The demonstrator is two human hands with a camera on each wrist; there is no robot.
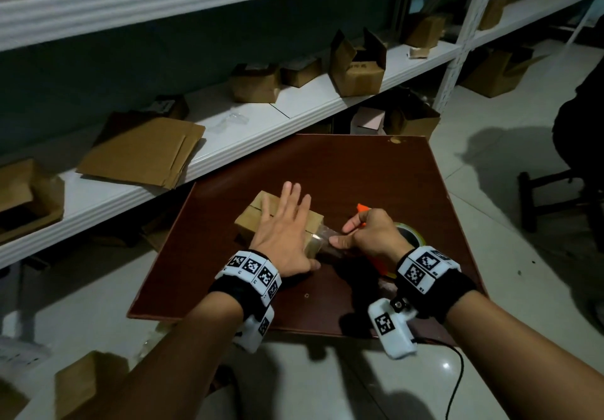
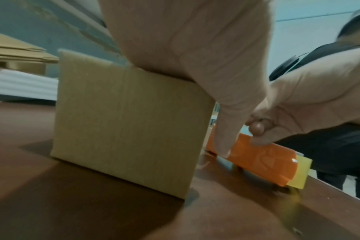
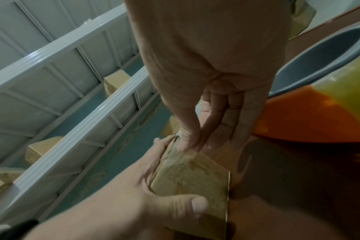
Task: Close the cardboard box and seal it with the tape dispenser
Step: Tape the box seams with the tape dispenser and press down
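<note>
Dim room: white shelving, pale tiled floor, dark-brown table.

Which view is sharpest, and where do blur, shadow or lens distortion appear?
Head view: sharpest but dim, shelf edges bowed, arm shadows across the table. Left wrist view: motion blur on the tape dispenser, box fairly clear. Right wrist view: soft throughout, shelving strongly curved.

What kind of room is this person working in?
Probably a small stockroom or packing room. White shelves hold many cardboard boxes and flattened cardboard, more boxes sit on the floor, and a box is being taped on a low brown table.
</note>
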